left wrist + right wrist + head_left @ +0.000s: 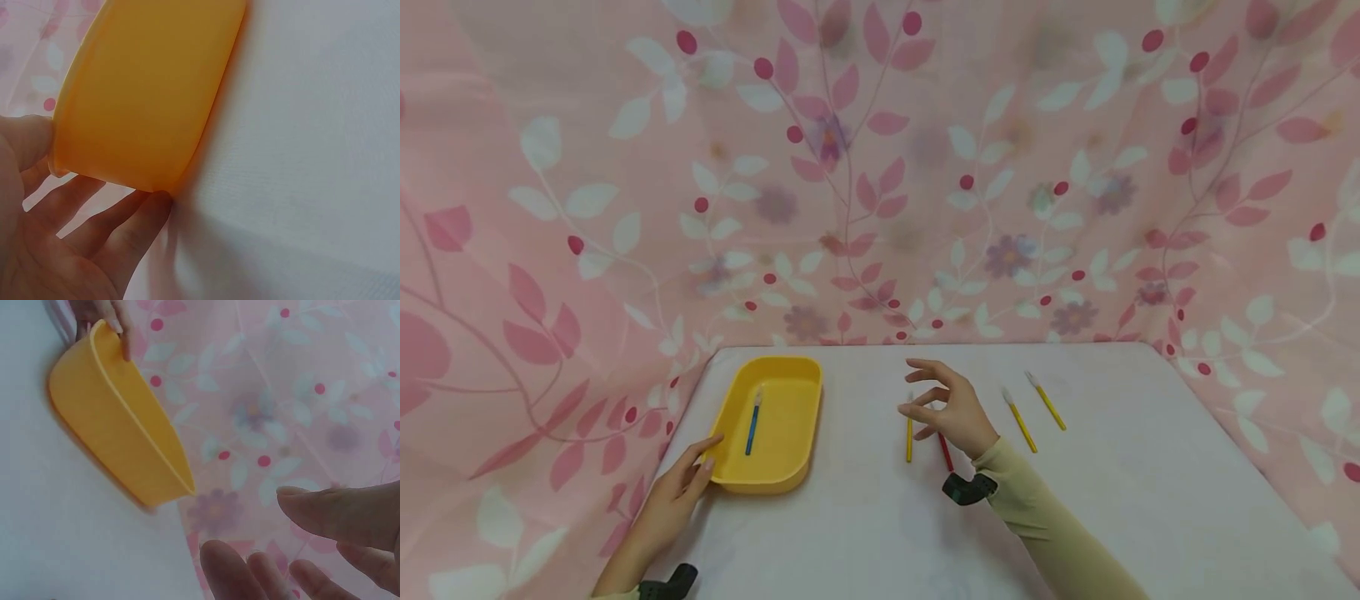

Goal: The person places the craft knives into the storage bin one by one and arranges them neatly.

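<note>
My left hand [673, 492] grips the near left edge of a yellow plastic tray [775, 487]. In the left wrist view, fingers [134, 231] press against the tray's outer wall. Inside the tray lies a blue paintbrush [752, 427] with a pale tip. My right hand [951, 412] hovers over the table with bent, spread fingers and holds nothing. Beyond and below it lie a yellow paintbrush [909, 442] and a red paintbrush [945, 452], both partly hidden by the hand. In the right wrist view, thumb and fingertips stand apart.
Two more yellow paintbrushes, one nearer [1022, 427] and one farther [1049, 407], lie to the right of my right hand. A white cloth covers the table [865, 533]. Behind it and along both sides hangs a pink floral curtain [880, 167].
</note>
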Motion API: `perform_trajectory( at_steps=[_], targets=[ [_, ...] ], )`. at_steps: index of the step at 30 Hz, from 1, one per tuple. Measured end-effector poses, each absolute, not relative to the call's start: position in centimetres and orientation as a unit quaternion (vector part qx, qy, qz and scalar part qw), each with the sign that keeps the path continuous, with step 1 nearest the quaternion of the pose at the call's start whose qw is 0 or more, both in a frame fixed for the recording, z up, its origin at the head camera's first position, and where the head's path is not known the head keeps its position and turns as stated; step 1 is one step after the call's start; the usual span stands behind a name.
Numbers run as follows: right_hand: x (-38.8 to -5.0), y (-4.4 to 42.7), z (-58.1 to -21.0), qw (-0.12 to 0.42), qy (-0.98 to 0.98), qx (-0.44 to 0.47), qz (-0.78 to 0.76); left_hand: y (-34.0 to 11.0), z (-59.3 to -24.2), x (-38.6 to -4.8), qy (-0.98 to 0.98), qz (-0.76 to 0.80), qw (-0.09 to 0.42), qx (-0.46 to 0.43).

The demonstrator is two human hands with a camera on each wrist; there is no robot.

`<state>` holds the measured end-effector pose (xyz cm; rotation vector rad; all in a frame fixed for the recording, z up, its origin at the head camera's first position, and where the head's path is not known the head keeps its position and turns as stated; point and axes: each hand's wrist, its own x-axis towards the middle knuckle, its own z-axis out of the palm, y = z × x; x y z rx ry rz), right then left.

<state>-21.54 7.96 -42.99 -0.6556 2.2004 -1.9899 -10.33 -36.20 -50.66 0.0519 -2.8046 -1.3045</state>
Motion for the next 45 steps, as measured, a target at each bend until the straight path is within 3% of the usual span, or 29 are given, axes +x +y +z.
perform_trajectory(
  at_steps=[12, 21, 45],
  targets=[
    [-22.6, 8.7, -47.0, 0.057, 0.737, -0.166, -0.653, -37.0, -52.0, -10.8, -0.910, -0.413, 0.048, -0.001],
    [-24.0, 8.5, -49.5, 0.071, 0.756, -0.118, -0.640, -36.2, -50.7, -10.3, -0.909, -0.415, 0.023, 0.017],
    [-25.7, 7.7, -50.6, 0.071, 0.829, -0.093, -0.547, -36.4, -50.4, -10.5, -0.906, -0.422, 0.002, 0.016]
  ],
)
